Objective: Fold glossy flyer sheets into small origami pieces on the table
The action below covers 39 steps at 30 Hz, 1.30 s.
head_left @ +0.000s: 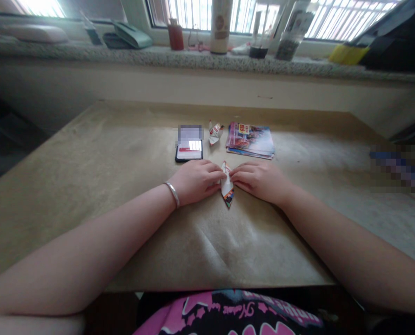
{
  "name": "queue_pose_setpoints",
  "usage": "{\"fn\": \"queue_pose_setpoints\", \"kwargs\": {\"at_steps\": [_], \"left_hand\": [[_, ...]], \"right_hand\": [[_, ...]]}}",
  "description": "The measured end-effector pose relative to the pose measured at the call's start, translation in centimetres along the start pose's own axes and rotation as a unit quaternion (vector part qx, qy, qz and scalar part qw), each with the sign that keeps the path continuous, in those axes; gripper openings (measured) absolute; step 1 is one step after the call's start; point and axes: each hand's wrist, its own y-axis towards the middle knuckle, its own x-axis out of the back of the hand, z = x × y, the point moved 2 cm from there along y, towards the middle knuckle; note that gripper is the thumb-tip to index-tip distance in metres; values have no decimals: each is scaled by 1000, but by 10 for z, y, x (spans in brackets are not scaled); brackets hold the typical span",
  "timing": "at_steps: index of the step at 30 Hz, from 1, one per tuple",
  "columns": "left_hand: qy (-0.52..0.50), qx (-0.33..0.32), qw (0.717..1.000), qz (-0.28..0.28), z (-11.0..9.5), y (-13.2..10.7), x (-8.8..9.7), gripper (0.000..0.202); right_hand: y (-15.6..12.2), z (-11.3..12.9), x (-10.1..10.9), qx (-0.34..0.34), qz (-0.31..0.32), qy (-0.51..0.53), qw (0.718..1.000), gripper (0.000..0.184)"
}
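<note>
A narrow, pointed piece of folded paper, white with a coloured printed tip, lies on the table between my hands. My left hand, with a silver bangle on the wrist, has its fingers closed against the paper's left edge. From the other side, my right hand pinches the right edge with its fingertips. Just beyond the paper stands a small folded paper figure, white with red print. To its left is a phone with its screen lit; to its right, a stack of colourful printed sheets.
The table has a tan cover and runs up to the wall below a window. On the stone sill stand a red bottle, a tall pale bottle, a clear container and a black and yellow object.
</note>
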Motion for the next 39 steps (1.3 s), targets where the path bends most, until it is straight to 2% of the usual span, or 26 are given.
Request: {"fn": "queue_pose_setpoints", "kwargs": {"at_steps": [7,11,18,30,34,39], "left_hand": [[24,-9,1000,-17,3,-2,2,25],[21,-13,999,-23,4,-2,2,24],[-26,-7,999,-18,6,-1,2,20],[-43,-16,999,-27,7,-1,2,19],[-71,-4,997,-23,7,0,2,15],[-66,5,998,-22,5,0,4,14]], "right_hand": [[2,2,-3,-19,15,-25,999,23],[4,2,1,25,23,-51,998,25],[7,9,7,82,75,-130,985,26],[5,8,3,84,54,-151,983,22],[8,13,5,63,35,-147,987,23],[8,11,0,-17,16,-67,997,19]]}}
